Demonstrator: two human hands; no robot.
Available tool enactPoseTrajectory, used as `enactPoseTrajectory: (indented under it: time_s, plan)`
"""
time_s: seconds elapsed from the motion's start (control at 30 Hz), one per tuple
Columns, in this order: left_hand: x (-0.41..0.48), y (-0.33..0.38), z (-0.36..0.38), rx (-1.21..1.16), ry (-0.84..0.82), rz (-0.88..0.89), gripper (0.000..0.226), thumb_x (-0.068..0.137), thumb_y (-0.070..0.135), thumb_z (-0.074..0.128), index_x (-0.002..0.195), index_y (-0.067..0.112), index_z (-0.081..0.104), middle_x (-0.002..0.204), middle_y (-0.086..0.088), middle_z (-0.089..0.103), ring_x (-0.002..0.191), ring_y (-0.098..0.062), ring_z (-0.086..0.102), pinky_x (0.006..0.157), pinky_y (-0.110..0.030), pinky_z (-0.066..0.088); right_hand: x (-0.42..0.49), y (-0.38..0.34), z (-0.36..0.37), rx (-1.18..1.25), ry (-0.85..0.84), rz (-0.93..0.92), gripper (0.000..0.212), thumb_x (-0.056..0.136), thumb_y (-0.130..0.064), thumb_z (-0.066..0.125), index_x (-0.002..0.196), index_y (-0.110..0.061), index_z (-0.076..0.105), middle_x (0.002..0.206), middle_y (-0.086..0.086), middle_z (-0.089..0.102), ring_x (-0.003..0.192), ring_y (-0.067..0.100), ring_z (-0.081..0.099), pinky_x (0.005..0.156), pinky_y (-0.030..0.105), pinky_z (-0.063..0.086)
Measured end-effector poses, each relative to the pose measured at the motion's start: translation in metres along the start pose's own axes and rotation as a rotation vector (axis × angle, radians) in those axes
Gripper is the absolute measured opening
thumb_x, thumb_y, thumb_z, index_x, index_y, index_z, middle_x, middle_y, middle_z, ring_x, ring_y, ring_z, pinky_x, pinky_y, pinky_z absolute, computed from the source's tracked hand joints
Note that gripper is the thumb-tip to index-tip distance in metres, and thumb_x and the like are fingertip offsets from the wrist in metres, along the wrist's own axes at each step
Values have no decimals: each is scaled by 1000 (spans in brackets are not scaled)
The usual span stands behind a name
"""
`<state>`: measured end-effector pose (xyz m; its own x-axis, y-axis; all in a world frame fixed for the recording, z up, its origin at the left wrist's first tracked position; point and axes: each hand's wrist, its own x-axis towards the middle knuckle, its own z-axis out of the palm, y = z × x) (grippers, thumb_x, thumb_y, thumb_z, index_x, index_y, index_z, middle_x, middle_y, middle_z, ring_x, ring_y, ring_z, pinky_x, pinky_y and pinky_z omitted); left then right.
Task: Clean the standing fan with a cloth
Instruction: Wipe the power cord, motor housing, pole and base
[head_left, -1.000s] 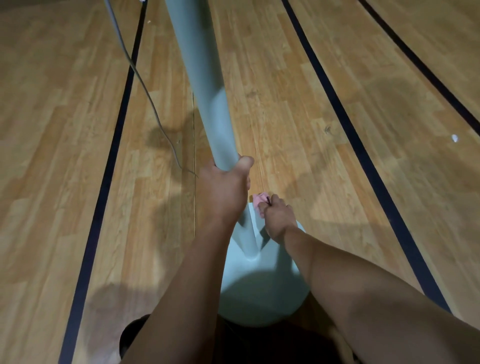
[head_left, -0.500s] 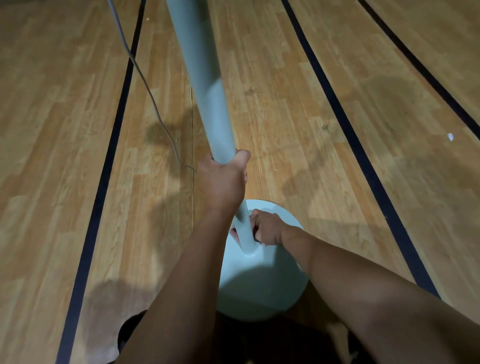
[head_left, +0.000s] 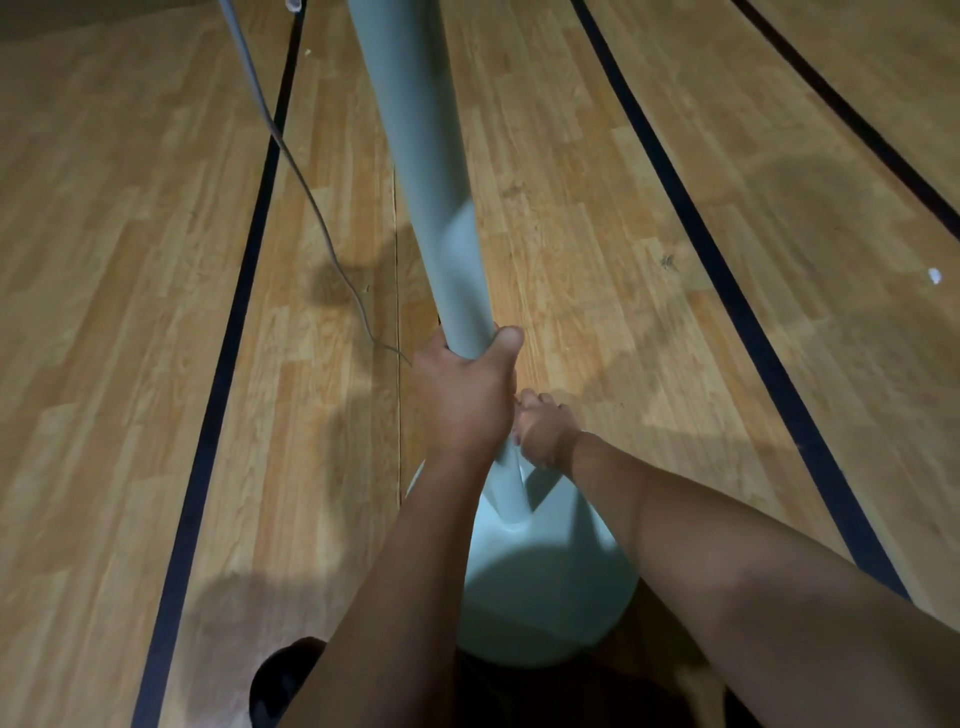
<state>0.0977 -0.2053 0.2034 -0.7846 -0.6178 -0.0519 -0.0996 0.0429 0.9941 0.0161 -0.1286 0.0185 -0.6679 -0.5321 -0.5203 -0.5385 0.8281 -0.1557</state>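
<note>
The pale grey-green fan pole (head_left: 415, 156) rises from its round base (head_left: 545, 597) on the wooden floor; the fan head is out of view. My left hand (head_left: 467, 400) is wrapped tightly around the pole low down, thumb on the right side. Just below and to the right of it, my right hand (head_left: 545, 431) is closed against the pole's lower section. The pink cloth (head_left: 516, 440) is almost wholly hidden in that fist, with only a sliver showing at the fingers.
The fan's thin grey cord (head_left: 306, 192) hangs from the upper left and runs down behind my left hand. Dark stripes (head_left: 727, 270) cross the wooden floor. A white speck (head_left: 934, 275) lies at the right. A dark shoe (head_left: 280, 680) sits by the base, bottom left.
My right hand went from the far side of the base to the pole's foot, then up the pole to just under my left hand. The left hand kept its grip.
</note>
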Motion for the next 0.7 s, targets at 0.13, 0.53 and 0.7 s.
enactPoseTrajectory:
  time_s: [0.13, 0.53, 0.7]
  plan:
    - [-2, 1, 2, 10, 7, -9, 26, 78, 21, 70, 69, 1, 56, 53, -6, 54, 46, -14, 52, 46, -22, 46, -9, -11, 5, 98, -106, -132, 59, 103, -30, 60, 158, -22, 40, 158, 7, 35, 149, 34, 28, 120, 59, 23]
    - [9, 0, -5, -15, 7, -60, 25, 75, 20, 71, 56, 25, 56, 55, -3, 53, 51, -18, 51, 55, -33, 45, -59, 49, 11, 184, -4, 4, 30, 101, -22, 57, 124, -29, 76, 130, -2, 66, 127, 21, 55, 100, 32, 38]
    - [10, -1, -5, -4, 2, -64, 23, 75, 22, 72, 57, 25, 57, 56, -2, 55, 51, -17, 53, 54, -33, 46, -59, 77, 20, 115, 114, 112, 47, 103, -19, 54, 148, -34, 54, 135, 8, 47, 130, 31, 44, 109, 41, 46]
